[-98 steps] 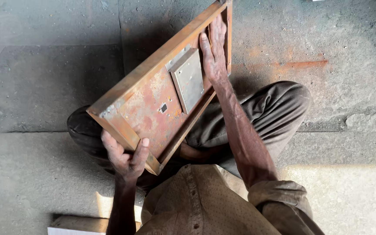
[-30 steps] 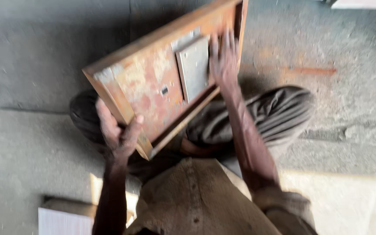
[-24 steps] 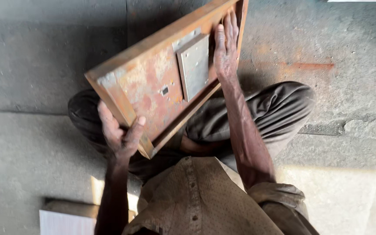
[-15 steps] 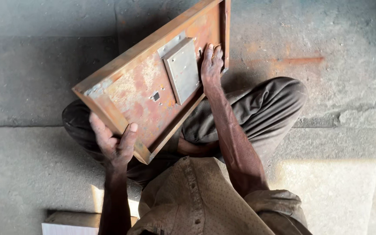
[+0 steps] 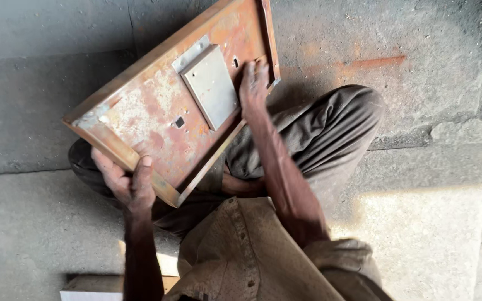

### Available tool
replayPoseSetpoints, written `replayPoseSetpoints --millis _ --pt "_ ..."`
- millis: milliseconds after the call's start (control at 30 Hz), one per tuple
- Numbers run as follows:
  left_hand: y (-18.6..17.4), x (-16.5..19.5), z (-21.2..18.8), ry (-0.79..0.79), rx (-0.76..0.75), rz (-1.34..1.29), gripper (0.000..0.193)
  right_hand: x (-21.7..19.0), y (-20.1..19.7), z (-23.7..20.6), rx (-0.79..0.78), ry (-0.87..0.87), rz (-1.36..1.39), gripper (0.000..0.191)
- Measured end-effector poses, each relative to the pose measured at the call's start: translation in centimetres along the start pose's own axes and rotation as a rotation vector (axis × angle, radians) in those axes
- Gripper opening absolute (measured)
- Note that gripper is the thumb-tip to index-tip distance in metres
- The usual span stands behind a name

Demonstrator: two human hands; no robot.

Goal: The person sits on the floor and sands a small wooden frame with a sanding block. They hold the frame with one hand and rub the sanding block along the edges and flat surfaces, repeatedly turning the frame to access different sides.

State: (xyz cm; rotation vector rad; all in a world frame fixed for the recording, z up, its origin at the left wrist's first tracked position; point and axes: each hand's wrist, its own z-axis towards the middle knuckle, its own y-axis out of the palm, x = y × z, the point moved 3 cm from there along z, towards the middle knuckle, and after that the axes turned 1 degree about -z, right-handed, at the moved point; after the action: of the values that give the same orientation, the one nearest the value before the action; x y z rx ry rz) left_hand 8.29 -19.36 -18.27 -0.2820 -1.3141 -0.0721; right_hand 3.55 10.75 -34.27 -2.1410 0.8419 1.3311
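Note:
A rusty rectangular metal tray [image 5: 146,120] with raised edges is tilted over my lap. A grey metal plate [image 5: 210,86] is fixed near its middle, and a small square hole [image 5: 179,122] lies beside it. My left hand [image 5: 126,184] grips the tray's near lower edge, thumb on the rim. My right hand [image 5: 254,83] lies flat inside the tray, fingers spread, just right of the grey plate. I sit cross-legged in dark trousers [image 5: 319,128] and a tan shirt [image 5: 252,256].
The ground is rough grey concrete [image 5: 419,223] with a raised step edge [image 5: 436,139] and a rust-coloured streak [image 5: 375,61]. A flat pale board [image 5: 85,287] lies at the lower left, partly out of view.
The tray has shifted left and slightly down, then rotated a little. My right hand slid from the tray's upper right edge down to beside the grey plate. My left hand kept its grip.

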Motion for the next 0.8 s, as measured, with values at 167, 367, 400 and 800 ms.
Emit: replayPoseSetpoints --millis 167,367,400,800 --pt "0.2 0.6 -0.1 -0.033 0.008 -0.015 0.08 0.8 0.0 0.3 0.094 0.142 -0.164 0.071" --pt "-0.3 0.4 0.1 0.009 -0.009 -0.012 0.078 2.0 -0.3 0.8 0.093 -0.021 -0.152 0.075" --pt "-0.4 0.5 -0.1 -0.007 -0.011 -0.008 0.078 2.3 -0.3 0.8 0.094 -0.001 -0.202 0.075" --pt "-0.5 0.4 0.8 0.032 -0.03 0.079 0.077 2.8 -0.8 0.5 0.034 0.061 -0.055 0.077"
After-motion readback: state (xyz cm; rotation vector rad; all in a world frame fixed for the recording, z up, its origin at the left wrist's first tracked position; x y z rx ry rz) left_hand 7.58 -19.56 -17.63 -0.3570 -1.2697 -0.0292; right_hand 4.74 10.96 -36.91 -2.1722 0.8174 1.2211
